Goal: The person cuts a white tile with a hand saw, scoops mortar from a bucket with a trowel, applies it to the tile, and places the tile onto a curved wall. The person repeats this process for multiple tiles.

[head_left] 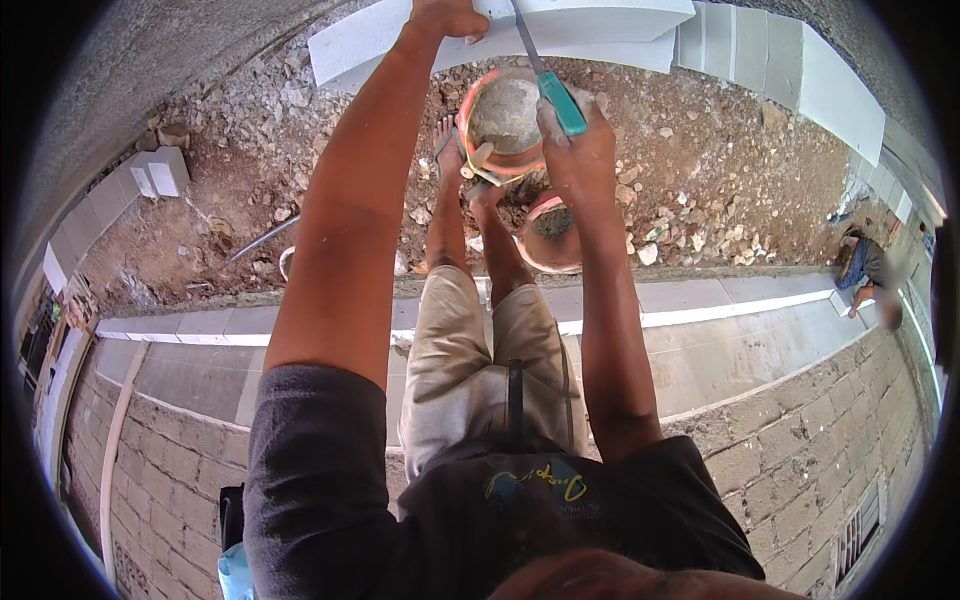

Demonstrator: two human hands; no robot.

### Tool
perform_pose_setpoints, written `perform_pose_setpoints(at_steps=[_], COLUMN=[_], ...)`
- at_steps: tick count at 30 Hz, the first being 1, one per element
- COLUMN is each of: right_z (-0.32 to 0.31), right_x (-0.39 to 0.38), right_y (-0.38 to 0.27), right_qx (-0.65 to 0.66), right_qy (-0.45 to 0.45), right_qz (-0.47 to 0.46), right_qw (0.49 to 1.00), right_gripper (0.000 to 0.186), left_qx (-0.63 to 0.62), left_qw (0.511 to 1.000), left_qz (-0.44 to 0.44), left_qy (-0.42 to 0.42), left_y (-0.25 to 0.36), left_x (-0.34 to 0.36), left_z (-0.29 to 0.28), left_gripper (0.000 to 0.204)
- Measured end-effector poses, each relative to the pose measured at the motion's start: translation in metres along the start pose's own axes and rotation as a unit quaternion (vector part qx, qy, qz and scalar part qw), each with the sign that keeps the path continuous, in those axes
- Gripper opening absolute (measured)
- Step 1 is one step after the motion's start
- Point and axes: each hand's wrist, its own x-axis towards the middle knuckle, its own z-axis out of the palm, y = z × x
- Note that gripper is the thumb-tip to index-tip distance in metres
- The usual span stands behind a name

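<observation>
My left hand (450, 22) reaches to the top edge and grips a long white block (610, 35), its fingertips partly out of view. My right hand (575, 145) is closed round the teal handle of a long flat metal blade (530, 45), which points up across that block. Beneath my hands, an orange-rimmed bucket (505, 120) of grey material stands by my bare-toed feet. A second bucket (550, 240) with darker grey contents sits partly behind my right forearm.
Rubble and dirt (700, 200) lie around my feet. White blocks (840, 85) line the upper right, more (155, 175) the left. A metal bar (260, 235) lies left. A person (865, 275) crouches far right. Block walls (780, 440) and concrete ledges (680, 300) run below.
</observation>
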Motion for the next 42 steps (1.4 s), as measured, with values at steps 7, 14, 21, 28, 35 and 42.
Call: perform_pose_setpoints(at_steps=[7,14,21,28,35,42], right_z=[-0.056,-0.013,-0.029,-0.036,-0.013,-0.029], right_x=[-0.079,-0.021,-0.028,-0.056,-0.001,-0.066], right_y=[-0.017,-0.002,-0.023,-0.016,-0.017,0.006], right_qx=[0.057,-0.026,0.020,0.057,0.035,0.086], right_qy=[-0.032,-0.016,-0.051,0.002,-0.056,0.048], right_qz=[0.083,0.019,0.117,0.067,0.070,0.023], right_qw=[0.994,0.999,0.992,0.996,0.995,0.995], right_gripper=[0.033,0.041,0.037,0.035,0.036,0.042], left_qx=[-0.019,-0.018,-0.016,-0.032,-0.036,-0.071], left_qw=[0.998,1.000,1.000,0.999,0.996,0.992], left_qz=[-0.018,0.014,0.001,0.024,0.040,0.064], left_qy=[-0.049,0.003,0.016,0.017,0.064,0.079], left_y=[0.001,-0.010,-0.008,-0.018,-0.021,-0.029], left_x=[0.007,0.013,0.016,0.023,0.021,0.035], left_z=[-0.015,-0.004,-0.011,-0.011,0.003,-0.005], left_gripper=[0.136,0.135,0.133,0.132,0.128,0.120])
